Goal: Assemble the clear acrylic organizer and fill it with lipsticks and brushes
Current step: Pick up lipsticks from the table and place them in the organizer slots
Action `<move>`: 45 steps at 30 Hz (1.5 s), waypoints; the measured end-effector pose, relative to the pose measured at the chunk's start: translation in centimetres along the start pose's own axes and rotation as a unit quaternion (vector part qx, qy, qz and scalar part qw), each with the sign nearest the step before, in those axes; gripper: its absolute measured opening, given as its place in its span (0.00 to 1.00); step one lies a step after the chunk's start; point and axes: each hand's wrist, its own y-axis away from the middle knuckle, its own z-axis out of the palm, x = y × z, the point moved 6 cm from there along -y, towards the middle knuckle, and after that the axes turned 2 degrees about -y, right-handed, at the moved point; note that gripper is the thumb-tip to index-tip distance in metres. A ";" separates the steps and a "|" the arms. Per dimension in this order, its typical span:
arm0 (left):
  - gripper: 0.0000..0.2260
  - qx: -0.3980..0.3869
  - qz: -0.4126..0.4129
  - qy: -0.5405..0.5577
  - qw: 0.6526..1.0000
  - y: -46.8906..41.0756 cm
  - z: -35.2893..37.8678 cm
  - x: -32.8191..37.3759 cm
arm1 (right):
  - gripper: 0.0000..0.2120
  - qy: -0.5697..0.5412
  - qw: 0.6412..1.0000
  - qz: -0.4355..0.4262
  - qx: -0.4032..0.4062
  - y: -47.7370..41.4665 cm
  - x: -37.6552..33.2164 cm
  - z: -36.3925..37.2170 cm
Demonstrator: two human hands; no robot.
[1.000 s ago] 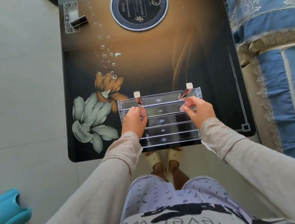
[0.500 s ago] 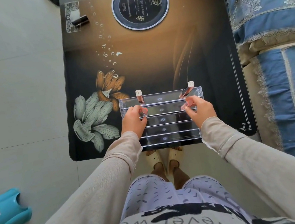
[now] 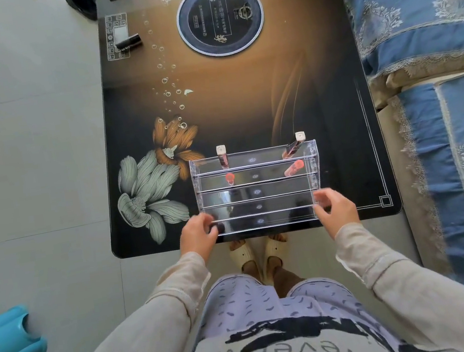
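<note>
dark glossy bench (image 3: 245,108) with flower print carries the clear acrylic organizer (image 3: 257,191) at lower centre of the frame. left hand (image 3: 198,237) and right hand (image 3: 335,211) clasp its near corners. four lipsticks (image 3: 222,157) stand in the far rows.

One clear acrylic organizer (image 3: 257,191) with five stepped rows; four lipsticks standing in it, two white-capped (image 3: 222,155) (image 3: 295,144) in the farthest row, two coral-topped (image 3: 230,178) (image 3: 293,168) in the next; one dark tube (image 3: 128,41) lying far left on one table (image 3: 244,99); two hands.
</note>
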 end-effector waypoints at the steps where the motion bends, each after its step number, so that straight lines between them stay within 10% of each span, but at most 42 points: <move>1: 0.07 -0.029 -0.021 -0.003 0.999 0.6 0.5 -1.3 | 0.10 0.008 1.000 0.020 -0.017 0.6 1.3 0.4; 8: 0.12 -0.258 -0.149 -0.131 0.946 6.3 3.3 -9.1 | 0.10 0.093 0.963 0.152 -0.204 3.9 9.2 3.3; 21: 0.09 -0.083 -0.269 0.137 0.950 15.6 7.0 -9.5 | 0.12 0.223 0.919 0.091 -0.312 3.9 10.5 2.6; 38: 0.11 0.026 -0.506 0.329 0.797 35.7 17.9 -16.9 | 0.18 0.341 0.838 -0.196 -0.379 8.6 -2.9 15.1; 45: 0.11 -0.015 -0.517 0.338 0.787 38.0 16.8 -21.7 | 0.15 0.373 0.811 -0.222 -0.392 13.5 -6.5 21.8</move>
